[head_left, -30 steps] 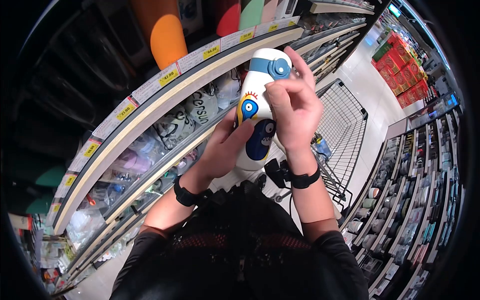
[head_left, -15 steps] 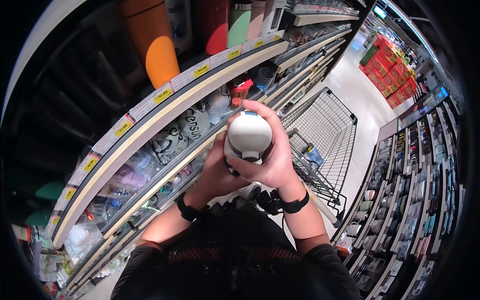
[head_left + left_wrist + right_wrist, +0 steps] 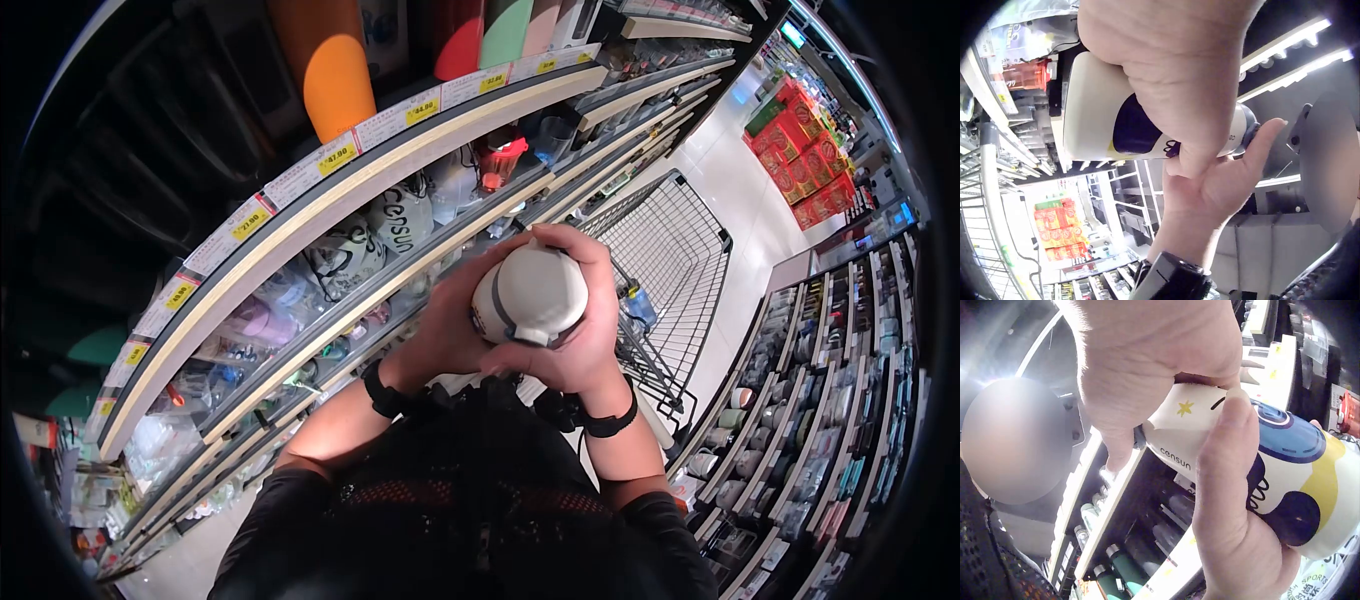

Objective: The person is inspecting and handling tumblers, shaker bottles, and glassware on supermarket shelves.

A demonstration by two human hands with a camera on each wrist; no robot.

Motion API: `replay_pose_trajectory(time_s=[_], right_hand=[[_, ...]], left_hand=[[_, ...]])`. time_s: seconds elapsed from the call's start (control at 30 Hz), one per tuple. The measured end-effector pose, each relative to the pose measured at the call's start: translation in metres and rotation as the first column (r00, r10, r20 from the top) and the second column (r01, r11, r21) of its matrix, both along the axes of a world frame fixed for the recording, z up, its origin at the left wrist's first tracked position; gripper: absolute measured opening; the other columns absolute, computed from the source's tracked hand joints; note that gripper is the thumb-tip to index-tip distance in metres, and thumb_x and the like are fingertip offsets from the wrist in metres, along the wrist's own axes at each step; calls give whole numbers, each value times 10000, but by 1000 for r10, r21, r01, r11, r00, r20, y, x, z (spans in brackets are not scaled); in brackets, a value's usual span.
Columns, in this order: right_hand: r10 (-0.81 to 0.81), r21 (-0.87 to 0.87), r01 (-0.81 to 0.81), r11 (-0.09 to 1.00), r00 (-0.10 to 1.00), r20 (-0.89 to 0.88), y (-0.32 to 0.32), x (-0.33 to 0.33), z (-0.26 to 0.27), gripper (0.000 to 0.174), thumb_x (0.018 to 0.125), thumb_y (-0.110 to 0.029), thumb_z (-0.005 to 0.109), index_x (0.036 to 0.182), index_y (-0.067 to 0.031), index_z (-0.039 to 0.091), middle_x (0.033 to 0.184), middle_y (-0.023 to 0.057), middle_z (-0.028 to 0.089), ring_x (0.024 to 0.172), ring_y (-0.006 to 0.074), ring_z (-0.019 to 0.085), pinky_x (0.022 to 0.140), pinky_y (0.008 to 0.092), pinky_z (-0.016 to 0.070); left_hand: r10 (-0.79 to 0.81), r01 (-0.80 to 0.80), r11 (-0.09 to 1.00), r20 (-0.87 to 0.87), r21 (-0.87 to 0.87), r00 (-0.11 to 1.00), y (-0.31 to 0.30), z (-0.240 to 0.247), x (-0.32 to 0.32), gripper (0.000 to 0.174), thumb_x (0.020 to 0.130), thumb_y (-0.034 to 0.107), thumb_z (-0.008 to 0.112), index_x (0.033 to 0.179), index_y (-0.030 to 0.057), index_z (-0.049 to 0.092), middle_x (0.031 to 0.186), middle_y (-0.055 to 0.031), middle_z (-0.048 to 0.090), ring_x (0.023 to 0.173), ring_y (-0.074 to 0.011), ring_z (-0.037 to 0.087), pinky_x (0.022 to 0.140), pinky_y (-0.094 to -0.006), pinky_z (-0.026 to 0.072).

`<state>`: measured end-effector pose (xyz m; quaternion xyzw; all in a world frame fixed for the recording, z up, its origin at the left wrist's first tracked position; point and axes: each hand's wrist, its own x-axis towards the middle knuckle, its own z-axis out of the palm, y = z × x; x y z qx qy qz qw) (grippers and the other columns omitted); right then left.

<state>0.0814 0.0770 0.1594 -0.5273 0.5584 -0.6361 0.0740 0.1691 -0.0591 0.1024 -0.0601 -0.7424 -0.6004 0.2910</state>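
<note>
Bottle: white drinks bottle, smooth and glossy, basically a rounded cylinder, up in front of the person's chest between the shelf and the cart. Top end faces the head camera
Bottle art: chunky cartoon blobs in blue, navy and yellow, plus a little yellow star and "censun" lettering
Lid: pale dome with a grey band and a small tab at the edge
Left hand: fingers wrapped round the bottle's body, thumb flat along the side
Right hand: fingers curved round the lid end, so both hands are on it
Wrists: black straps on each
Shelf: pale wood-look edge, with yellow-and-white paper price tags along the front
Upper shelf stuff: tall smooth orange tumbler, tapered
Lower shelf stuff: shiny crinkly bags, also a see-through red cup
Cart: thin wire mesh basket, something blue inside
Back: stacked red boxes, glossy tiles
</note>
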Motion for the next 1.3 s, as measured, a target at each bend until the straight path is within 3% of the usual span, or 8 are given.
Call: replay_pose_trajectory(time_s=[0.13,0.23,0.37,0.47,0.57,1.03,1.1,1.3], right_hand=[[-1,-30,6,1000,986,164,-2,6,-8,1405,461,-326,1037,1538,-50,178,1325,137,561,1235,259,571,1040,402,471],[-22,-83,32,996,992,121,-5,7,-9,1680,379,-374,1053,1590,-68,-71,1502,116,355,1355,263,440,1124,423,377],[23,-123,7,992,970,244,-7,16,-13,1725,426,-378,1047,1568,-98,-215,1538,154,319,1376,273,422,1138,429,367],[2,-1,-2,1000,1000,-26,-4,14,-13,1755,409,-386,1049,1554,-102,-250,1543,167,313,1369,285,435,1140,437,366],[48,9,-48,999,999,21,-3,12,-15,1761,417,-387,1047,1543,-107,-276,1538,173,324,1369,302,437,1142,451,359],[-33,-1,33,999,999,-31,0,-1,-13,1729,435,-347,1047,1557,-80,-241,1513,196,385,1358,309,465,1128,433,371],[-44,-8,44,999,999,-18,0,-1,-14,1732,428,-348,1048,1559,-80,-235,1511,192,391,1356,310,468,1128,432,371],[-107,-5,107,994,994,2,-4,-4,-12,1728,420,-351,1048,1568,-81,-215,1491,186,425,1346,311,483,1130,438,373]], left_hand=[[-49,49,998,14,40,999,-2,-2,-1,985,667,408,921,1445,2,473,1405,-178,582,1271,-295,598,1058,-406,464],[-43,42,999,32,24,999,-4,-8,-2,997,659,390,930,1453,8,464,1383,-199,590,1264,-297,603,1061,-404,462],[14,-13,1000,92,-6,996,-7,-26,-4,926,623,327,952,1387,23,525,1252,-174,652,1137,-309,663,968,-393,514],[-19,-3,993,189,115,982,-10,-27,-4,802,631,262,948,1305,44,573,1146,-133,677,1018,-306,690,872,-384,542],[33,-34,999,-44,-29,998,-10,-18,-3,739,639,237,933,1268,63,585,1147,-145,675,1015,-320,686,876,-392,537],[-125,102,975,110,198,986,-7,-25,-30,749,648,228,934,1290,62,587,1161,-155,680,1026,-329,691,864,-397,545],[-3,-2,995,-55,-98,998,-6,-16,-29,774,644,224,937,1309,58,580,1187,-159,677,1042,-329,691,875,-397,546],[27,-31,993,-36,-114,999,-8,-20,-28,828,625,250,956,1325,42,566,1246,-165,667,1118,-295,681,943,-394,534]])
